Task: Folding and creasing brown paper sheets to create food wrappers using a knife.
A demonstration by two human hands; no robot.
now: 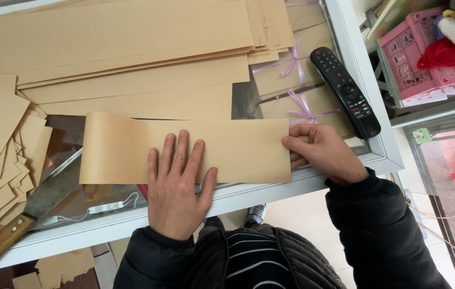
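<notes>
Hands, two: left hand (176,184) spread flat on one long brown kraft paper strip (125,147); right hand (321,150) pinching its end.

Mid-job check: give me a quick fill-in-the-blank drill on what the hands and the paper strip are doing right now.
1. The left hand lies ____ on the brown paper strip, fingers spread.
2. The right hand pinches the strip's ____ end.
3. The black remote control lies beside bundles tied with ____ ribbon.
4. The knife with the ____ handle lies left of the strip.

Missing words: flat; right; purple; wooden
</notes>
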